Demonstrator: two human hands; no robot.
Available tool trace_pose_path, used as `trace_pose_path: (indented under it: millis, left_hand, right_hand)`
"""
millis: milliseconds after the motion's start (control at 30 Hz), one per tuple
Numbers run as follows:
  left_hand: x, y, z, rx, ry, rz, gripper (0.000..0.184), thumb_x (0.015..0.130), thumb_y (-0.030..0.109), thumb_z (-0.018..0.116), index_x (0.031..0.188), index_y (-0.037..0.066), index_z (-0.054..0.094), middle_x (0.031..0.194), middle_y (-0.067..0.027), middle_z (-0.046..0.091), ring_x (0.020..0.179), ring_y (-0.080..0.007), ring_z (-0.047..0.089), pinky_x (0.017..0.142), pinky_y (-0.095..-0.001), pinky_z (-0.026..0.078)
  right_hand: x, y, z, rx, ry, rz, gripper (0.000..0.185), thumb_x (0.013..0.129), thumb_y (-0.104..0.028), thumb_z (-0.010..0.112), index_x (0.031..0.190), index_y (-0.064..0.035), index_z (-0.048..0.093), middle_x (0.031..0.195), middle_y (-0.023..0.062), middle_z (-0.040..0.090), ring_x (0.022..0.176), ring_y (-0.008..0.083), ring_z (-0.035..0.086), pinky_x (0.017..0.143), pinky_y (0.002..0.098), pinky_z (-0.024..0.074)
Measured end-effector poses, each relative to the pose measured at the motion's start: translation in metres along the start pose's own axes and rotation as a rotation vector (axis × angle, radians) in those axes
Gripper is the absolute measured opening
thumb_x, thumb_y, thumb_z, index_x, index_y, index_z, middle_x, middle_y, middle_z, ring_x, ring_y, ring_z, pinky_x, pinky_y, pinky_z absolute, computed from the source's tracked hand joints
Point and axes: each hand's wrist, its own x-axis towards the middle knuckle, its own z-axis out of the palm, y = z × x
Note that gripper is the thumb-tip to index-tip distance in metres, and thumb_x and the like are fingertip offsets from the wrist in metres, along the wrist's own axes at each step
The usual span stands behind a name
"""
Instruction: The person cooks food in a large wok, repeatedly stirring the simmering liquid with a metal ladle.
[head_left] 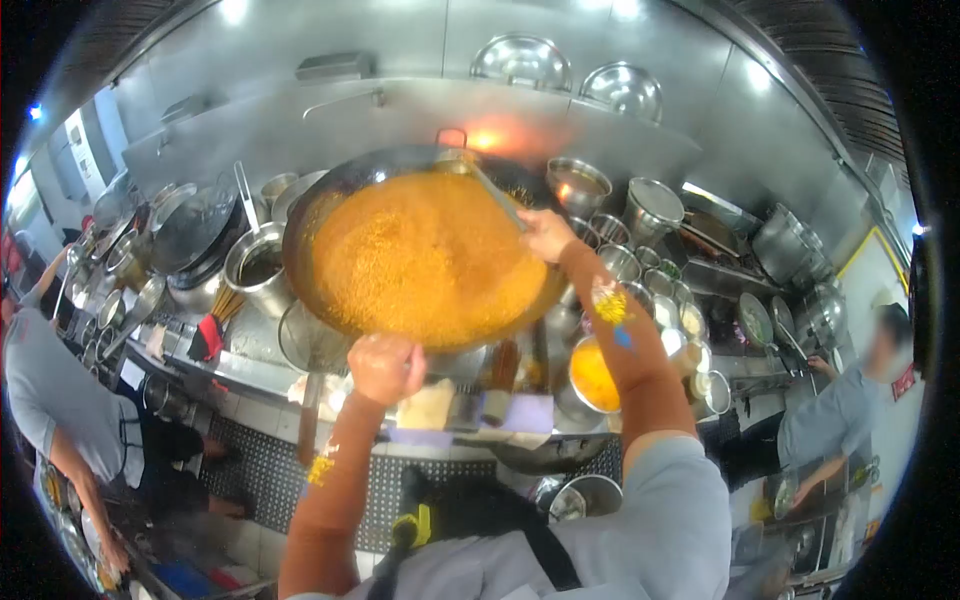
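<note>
A large dark wok holds a bubbling orange-brown sauce that nearly fills it. My right hand, over the wok's right side, is wrapped round the handle of a long ladle, whose head is at the far rim. My left hand is closed in a fist by the near rim; whatever it may hold is hidden. Just left of it, a round mesh strainer with a long handle rests by the wok.
Steel pots and small containers crowd the right side, with a bowl of orange liquid nearer. A pot with a ladle stands left. One co-worker is at far left, another at far right.
</note>
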Motion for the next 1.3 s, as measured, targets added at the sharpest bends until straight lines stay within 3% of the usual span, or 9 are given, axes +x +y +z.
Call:
trace_pose_path:
  millis: [233,467,567,667,900,967,1067,1133,1300]
  left_hand:
    - [-0.001,-0.005,-0.002,-0.009,-0.065,-0.006,0.027,0.074,0.014,0.072,0.058,0.011,0.050,0.055,-0.0102,0.050,0.048,-0.0320,0.052,0.049,-0.0441,0.039]
    - [0.004,-0.007,-0.004,0.001,-0.049,0.032,0.027,0.072,0.015,0.074,0.057,0.015,0.051,0.055,-0.0056,0.050,0.049,-0.0260,0.052,0.050,-0.0400,0.040]
    - [0.002,-0.008,-0.003,0.013,-0.044,0.046,0.028,0.072,0.016,0.073,0.056,0.015,0.050,0.055,-0.0056,0.049,0.049,-0.0265,0.051,0.051,-0.0407,0.039]
    - [0.001,-0.007,-0.004,0.001,-0.039,0.031,0.028,0.073,0.016,0.073,0.057,0.014,0.051,0.056,-0.0062,0.049,0.050,-0.0273,0.051,0.051,-0.0417,0.039]
    - [-0.007,-0.003,-0.001,-0.024,0.006,0.001,0.025,0.075,0.016,0.073,0.059,0.013,0.054,0.057,-0.0076,0.052,0.050,-0.0289,0.053,0.052,-0.0429,0.040]
    - [-0.014,0.008,-0.014,-0.014,-0.043,-0.019,0.009,0.075,0.013,0.073,0.079,0.008,0.066,0.076,-0.0107,0.062,0.072,-0.0318,0.064,0.068,-0.0451,0.049]
    - [-0.035,0.034,-0.021,0.035,0.099,0.001,0.035,0.074,0.004,0.071,0.109,0.003,0.069,0.108,-0.0150,0.067,0.104,-0.0391,0.064,0.094,-0.0533,0.052]
    - [-0.082,0.060,-0.021,-0.216,0.113,-0.072,0.028,0.074,0.002,0.068,0.102,0.004,0.071,0.102,-0.0154,0.070,0.096,-0.0379,0.067,0.090,-0.0511,0.054]
    - [-0.248,0.091,0.030,-0.635,-0.550,-0.607,0.015,0.086,0.011,0.067,0.097,0.002,0.073,0.096,-0.0217,0.072,0.086,-0.0414,0.069,0.078,-0.0470,0.057]
  right_hand:
    - [0.078,0.004,0.009,-0.248,0.104,-0.177,0.049,0.085,-0.010,0.060,0.134,-0.0135,0.070,0.106,0.0269,0.073,0.096,0.0434,0.072,0.088,0.0469,0.0574]
    - [0.103,0.011,0.004,-0.274,0.038,-0.207,0.045,0.084,-0.010,0.061,0.127,-0.0098,0.073,0.113,0.0276,0.071,0.103,0.0428,0.071,0.092,0.0460,0.0565]
    - [0.090,0.035,-0.006,-0.250,0.009,-0.149,0.052,0.085,-0.011,0.066,0.137,-0.0091,0.067,0.093,0.0198,0.076,0.085,0.0258,0.074,0.079,0.0375,0.0566]
    - [0.050,0.037,-0.025,-0.205,-0.002,-0.026,0.046,0.086,-0.014,0.065,0.132,-0.0095,0.070,0.113,0.0262,0.072,0.103,0.0364,0.073,0.093,0.0397,0.0550]
    - [-0.070,0.064,-0.048,-0.116,0.038,0.079,0.056,0.084,-0.012,0.069,0.140,-0.0080,0.064,0.091,0.0177,0.074,0.079,0.0255,0.071,0.079,0.0374,0.0555]
    - [-0.113,0.055,-0.050,-0.217,0.059,0.096,0.057,0.084,-0.012,0.070,0.140,-0.0051,0.064,0.088,0.0147,0.074,0.076,0.0227,0.070,0.076,0.0379,0.0556]
    - [-0.183,0.050,-0.034,0.185,0.092,0.209,0.061,0.090,-0.007,0.068,0.149,-0.0040,0.055,0.082,0.0071,0.071,0.066,0.0175,0.067,0.062,0.0340,0.0543]
    - [-0.228,0.052,-0.016,0.463,0.138,0.399,0.063,0.091,-0.004,0.069,0.152,-0.0064,0.052,0.081,0.0039,0.070,0.059,0.0100,0.060,0.049,0.0247,0.0486]
    - [-0.311,0.065,0.029,1.068,0.208,0.336,0.067,0.098,-0.005,0.062,0.160,-0.0079,0.037,0.098,0.0120,0.070,0.062,0.0139,0.063,0.050,0.0276,0.0530]
